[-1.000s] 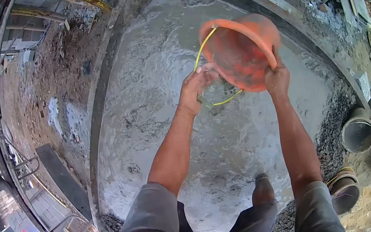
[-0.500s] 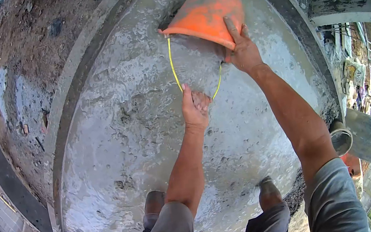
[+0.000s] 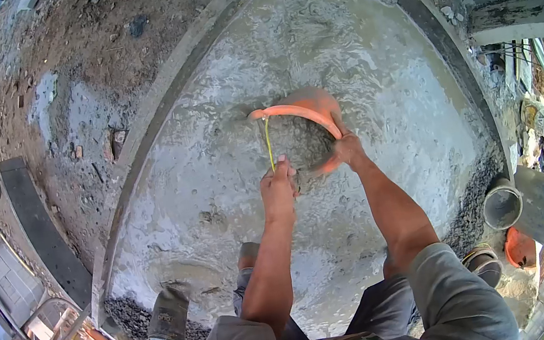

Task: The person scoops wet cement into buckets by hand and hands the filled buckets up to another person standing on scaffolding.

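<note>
An orange bucket (image 3: 315, 99) lies tipped over in wet grey concrete (image 3: 229, 169), its mouth turned toward me. Grey concrete fills much of its opening. My left hand (image 3: 278, 196) is closed around the thin yellow bail handle (image 3: 268, 143), just in front of the bucket's mouth. On the right side of the rim, my right hand (image 3: 351, 149) grips the bucket; some of its fingers are hidden behind the wall. The bucket's lower rim is blurred by motion.
A raised form edge (image 3: 154, 97) borders the concrete. Another person's boot (image 3: 168, 316) stands at the lower left, and another boot (image 3: 484, 266) at the lower right. A dark bucket (image 3: 503, 204) and an orange container (image 3: 520, 247) sit at right. A dark board (image 3: 47, 230) lies left.
The bucket has come nearer to me and its mouth has turned up toward me, with concrete now inside. Both hands moved with it. A booted leg has come into view at lower left.
</note>
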`<state>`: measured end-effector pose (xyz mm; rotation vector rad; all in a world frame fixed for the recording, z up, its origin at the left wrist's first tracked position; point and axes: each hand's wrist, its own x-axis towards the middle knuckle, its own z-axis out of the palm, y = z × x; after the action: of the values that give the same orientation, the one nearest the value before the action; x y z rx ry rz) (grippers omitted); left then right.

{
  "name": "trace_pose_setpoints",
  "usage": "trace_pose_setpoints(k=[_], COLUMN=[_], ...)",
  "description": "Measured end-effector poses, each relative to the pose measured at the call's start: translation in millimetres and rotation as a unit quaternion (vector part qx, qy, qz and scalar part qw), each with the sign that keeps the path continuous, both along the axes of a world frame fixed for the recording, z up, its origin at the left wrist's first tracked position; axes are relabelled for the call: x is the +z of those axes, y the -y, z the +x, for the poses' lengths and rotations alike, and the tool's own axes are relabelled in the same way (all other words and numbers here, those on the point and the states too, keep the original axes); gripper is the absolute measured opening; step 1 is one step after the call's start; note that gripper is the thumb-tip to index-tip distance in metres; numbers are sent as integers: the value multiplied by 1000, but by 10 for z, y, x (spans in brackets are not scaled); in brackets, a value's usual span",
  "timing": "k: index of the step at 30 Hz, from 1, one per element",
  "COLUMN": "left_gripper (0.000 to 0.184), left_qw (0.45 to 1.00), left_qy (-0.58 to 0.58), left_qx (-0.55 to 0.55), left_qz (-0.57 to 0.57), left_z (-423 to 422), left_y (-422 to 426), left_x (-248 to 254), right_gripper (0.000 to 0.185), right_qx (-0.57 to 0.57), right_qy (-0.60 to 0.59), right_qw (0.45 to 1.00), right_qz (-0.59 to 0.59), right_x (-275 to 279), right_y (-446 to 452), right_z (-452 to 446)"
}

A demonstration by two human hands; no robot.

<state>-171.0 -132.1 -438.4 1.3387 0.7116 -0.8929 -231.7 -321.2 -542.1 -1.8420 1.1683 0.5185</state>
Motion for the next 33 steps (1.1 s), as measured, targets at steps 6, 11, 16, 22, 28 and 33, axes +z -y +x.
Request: trace_pose_setpoints(k=[6,11,16,22,28,33], left_gripper=[27,36,41,26,32,39], left_qw=[974,927,863,872,793,757], left_qy=[155,231,423,440,577,616], left_qx=[-160,-276,-262,-215,-180,-167], left_qz=[35,108,88,-12,78,139], left_z=[59,299,844,1472,1784,1856], left_y=[157,-196,-939,-1711,-2246,-2192], left_x=[922,2069,3286,5376,6826,7491], right_gripper=[21,8,4,6,8,9], right_qx=[-321,-397,-411,-311,-119,-96], right_qy=[75,110,133,247,346,368], right_qw=[916,840,834,813,779,743], right_qz=[230,353,343,427,509,551], right_x=[219,862,2286,4250,5502,6325], right_y=[-305,-1091,-1836,-2388,-2749,-3075], right_z=[-594,-809,-129,656,1469,1778])
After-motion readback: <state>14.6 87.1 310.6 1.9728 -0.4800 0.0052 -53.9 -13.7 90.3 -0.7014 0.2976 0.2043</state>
